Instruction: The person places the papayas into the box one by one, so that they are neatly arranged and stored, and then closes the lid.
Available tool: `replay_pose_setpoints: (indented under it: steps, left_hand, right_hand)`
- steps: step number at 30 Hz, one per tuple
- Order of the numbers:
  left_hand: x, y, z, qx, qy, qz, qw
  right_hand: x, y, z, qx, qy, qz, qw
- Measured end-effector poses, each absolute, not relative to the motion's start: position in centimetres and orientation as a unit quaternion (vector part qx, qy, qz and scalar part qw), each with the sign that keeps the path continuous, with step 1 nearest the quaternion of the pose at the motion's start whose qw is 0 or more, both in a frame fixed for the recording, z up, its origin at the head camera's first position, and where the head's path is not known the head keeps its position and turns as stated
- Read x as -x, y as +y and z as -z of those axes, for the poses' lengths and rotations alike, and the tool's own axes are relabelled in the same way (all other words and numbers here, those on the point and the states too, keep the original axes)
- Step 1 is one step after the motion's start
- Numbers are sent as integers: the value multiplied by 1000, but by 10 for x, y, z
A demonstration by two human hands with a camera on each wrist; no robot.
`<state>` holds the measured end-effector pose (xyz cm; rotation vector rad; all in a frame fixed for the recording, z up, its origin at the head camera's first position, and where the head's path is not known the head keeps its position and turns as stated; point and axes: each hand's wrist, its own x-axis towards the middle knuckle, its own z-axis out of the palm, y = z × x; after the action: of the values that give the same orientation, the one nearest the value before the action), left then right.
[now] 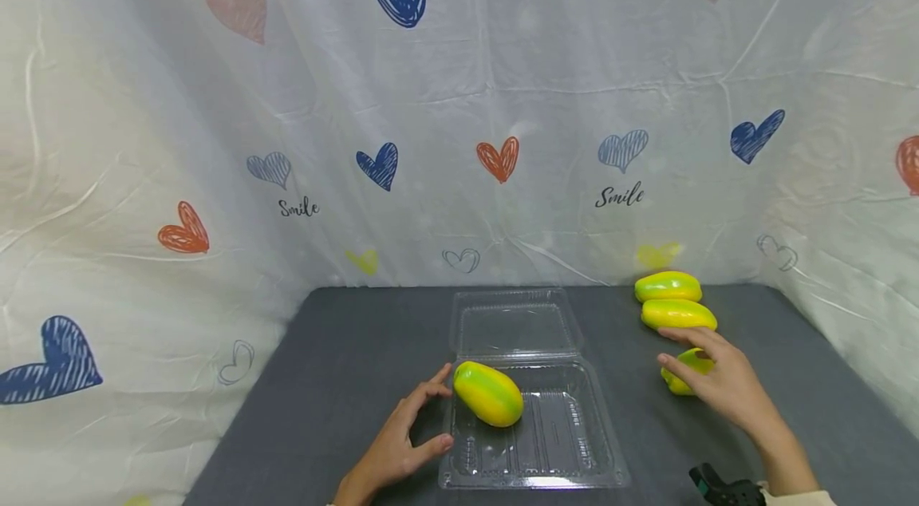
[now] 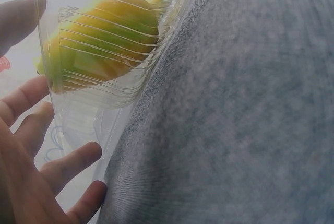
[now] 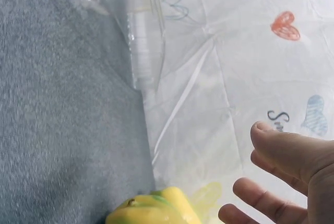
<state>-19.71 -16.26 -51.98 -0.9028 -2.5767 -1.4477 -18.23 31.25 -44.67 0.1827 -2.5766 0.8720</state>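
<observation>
An oblong yellow-green fruit like a papaya (image 1: 488,394) lies in the left part of an open clear plastic clamshell box (image 1: 546,482). Beside the box's left wall is my left hand (image 1: 402,438), its fingers spread. In the left wrist view, fingertips (image 2: 36,85) reach the clear wall, with the fruit (image 2: 112,41) showing through it. On the right, my right hand (image 1: 721,378) hovers with loosely bent fingers over a second such fruit (image 1: 676,385), partly covering it in the head view. Nothing is held in the right hand; whether it touches that fruit I cannot tell.
Two more yellow-green fruits, a nearer one (image 1: 678,314) and a farther one (image 1: 668,286), lie at the back right. The box's lid (image 1: 513,326) lies folded back toward the heart-printed curtain (image 1: 431,91). Grey cloth (image 1: 366,338) covers the table.
</observation>
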Motion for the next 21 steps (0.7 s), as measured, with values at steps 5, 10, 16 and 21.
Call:
replay_pose_setpoints:
  steps: [5, 10, 16, 21]
  left_hand:
    - [196, -163, 519, 296, -831, 471, 26]
    - [197, -162, 518, 301, -827, 474, 26]
    - [196, -162, 516, 290, -829, 478, 21]
    - [196, -162, 517, 290, -830, 476, 20]
  right_hand:
    - [181, 320, 450, -51, -927, -307, 207]
    - [181, 326, 449, -56, -923, -310, 219]
    - [182, 331, 447, -59, -920, -314, 225]
    - [180, 335, 446, -46, -925, -308, 216]
